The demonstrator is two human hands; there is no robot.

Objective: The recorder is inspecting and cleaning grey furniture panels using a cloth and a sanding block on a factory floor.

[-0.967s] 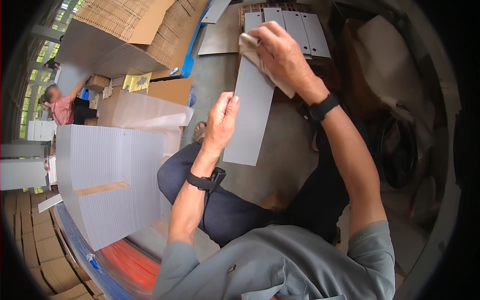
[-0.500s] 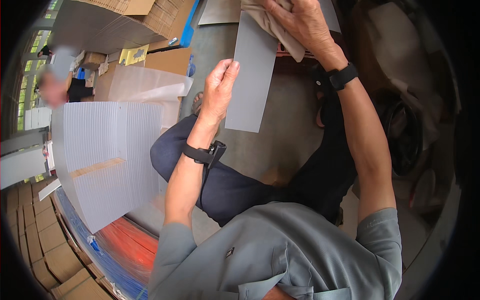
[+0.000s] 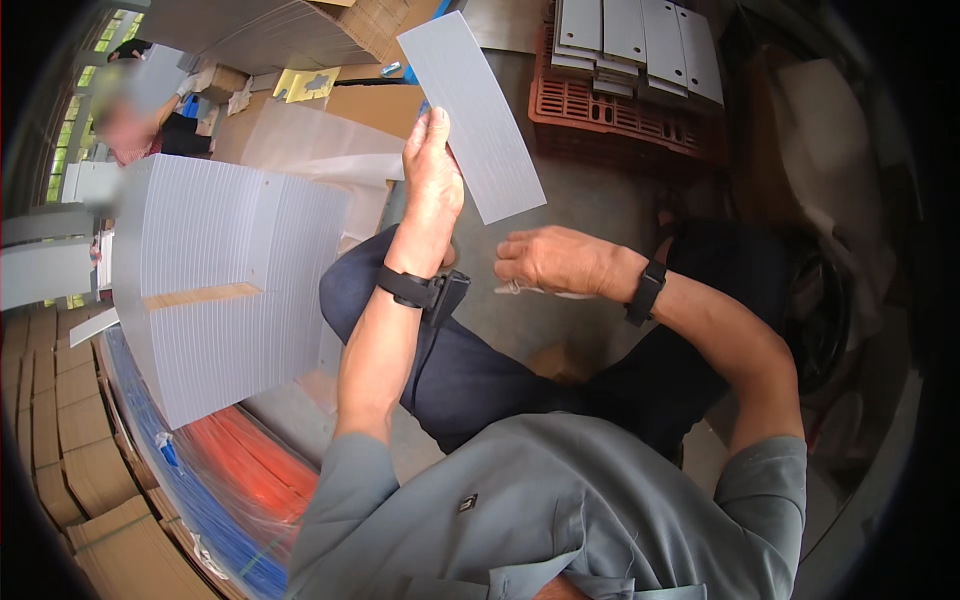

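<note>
My left hand (image 3: 432,175) is raised and grips a long grey ribbed plastic strip (image 3: 472,112) by its left edge, the strip tilted with its top toward the upper left. My right hand (image 3: 555,260) hangs lower, above my knee, fingers curled on a pale cloth (image 3: 530,290) of which only a sliver shows. It is apart from the strip. Both wrists wear black bands.
An orange-brown crate (image 3: 620,110) holding several grey strips (image 3: 640,35) stands ahead on the floor. A large white ribbed sheet stack (image 3: 220,280) lies at my left, with orange sheets (image 3: 230,460) and cardboard (image 3: 80,460) below it. Another person (image 3: 135,115) sits far left.
My right hand has come off the strip's top and dropped toward my knee with the cloth. My left hand has swung the strip up and to the left.
</note>
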